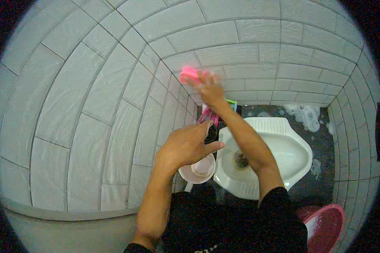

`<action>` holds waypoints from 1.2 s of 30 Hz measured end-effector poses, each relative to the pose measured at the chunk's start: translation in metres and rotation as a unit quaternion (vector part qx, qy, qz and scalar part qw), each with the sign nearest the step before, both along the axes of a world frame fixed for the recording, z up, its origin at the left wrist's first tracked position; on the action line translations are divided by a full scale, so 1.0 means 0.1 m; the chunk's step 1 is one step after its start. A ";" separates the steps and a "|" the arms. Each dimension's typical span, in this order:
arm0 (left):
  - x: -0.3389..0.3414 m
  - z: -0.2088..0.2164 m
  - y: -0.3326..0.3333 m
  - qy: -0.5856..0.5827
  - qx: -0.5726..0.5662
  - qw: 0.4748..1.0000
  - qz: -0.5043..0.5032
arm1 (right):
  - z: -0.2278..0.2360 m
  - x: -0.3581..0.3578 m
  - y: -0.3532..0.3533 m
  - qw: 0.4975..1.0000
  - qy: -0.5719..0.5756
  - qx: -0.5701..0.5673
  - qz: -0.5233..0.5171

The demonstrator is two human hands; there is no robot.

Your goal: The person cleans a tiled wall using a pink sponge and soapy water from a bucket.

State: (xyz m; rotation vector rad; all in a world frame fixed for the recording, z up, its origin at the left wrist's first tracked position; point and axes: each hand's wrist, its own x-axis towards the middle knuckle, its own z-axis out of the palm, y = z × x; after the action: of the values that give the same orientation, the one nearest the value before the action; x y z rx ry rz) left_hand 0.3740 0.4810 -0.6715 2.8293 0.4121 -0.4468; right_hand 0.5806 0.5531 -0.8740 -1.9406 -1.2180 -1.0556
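A bright pink, block-shaped scrubber is pressed to the far tiled wall, close to the left corner. My right hand grips it from the right, blurred by motion; whether it is a brush or a sponge I cannot tell. Lower down, my left hand hangs in the air with its thumb stretched out and nothing in it. Beneath that hand stands a white dipper with its handle toward me. Partly hidden between my hands is a pink package on the floor.
A white squat toilet is set in the dark floor, under my right forearm. White foam lies beyond it on the right. A red-pink basin stands at the lower right. Tiled walls close in on the left, far side and right.
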 end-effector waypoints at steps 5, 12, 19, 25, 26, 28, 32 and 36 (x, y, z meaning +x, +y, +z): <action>0.01 -0.03 0.07 -0.053 -0.033 0.998 -0.029 | 0.29 0.55 -0.70 0.989 -0.031 0.118 -0.089; 0.17 -0.05 -0.02 -0.098 -0.076 0.990 -0.065 | 0.20 0.71 -0.74 0.955 0.028 0.273 -0.108; 0.30 -0.18 -0.18 -0.122 -0.091 0.982 -0.114 | -0.35 0.41 -0.36 0.995 -0.068 0.063 -0.034; 0.40 -0.15 -0.36 -0.036 -0.112 0.988 -0.105 | -0.42 0.76 -0.97 0.996 -0.052 0.052 -0.053; 0.39 -0.10 -0.38 -0.016 -0.106 0.990 -0.092 | -0.32 0.82 -1.10 0.993 -0.042 0.090 -0.058; 0.33 -0.01 -0.41 -0.018 -0.100 0.990 -0.094 | -0.36 1.12 -1.45 0.988 -0.024 0.150 -0.031; 0.25 0.11 -0.46 -0.031 -0.117 0.989 -0.091 | -0.44 1.41 -1.78 0.939 0.126 0.285 -0.143; 0.19 0.10 -0.51 -0.083 -0.124 0.980 -0.133 | -0.36 1.10 -1.32 0.894 0.136 0.366 -0.219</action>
State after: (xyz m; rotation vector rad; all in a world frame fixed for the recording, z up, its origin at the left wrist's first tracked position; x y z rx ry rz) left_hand 0.3935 0.4304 -0.6611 2.6567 -0.0535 -0.2849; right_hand 0.6909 0.4209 -0.9104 -1.6789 -0.1534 -1.1819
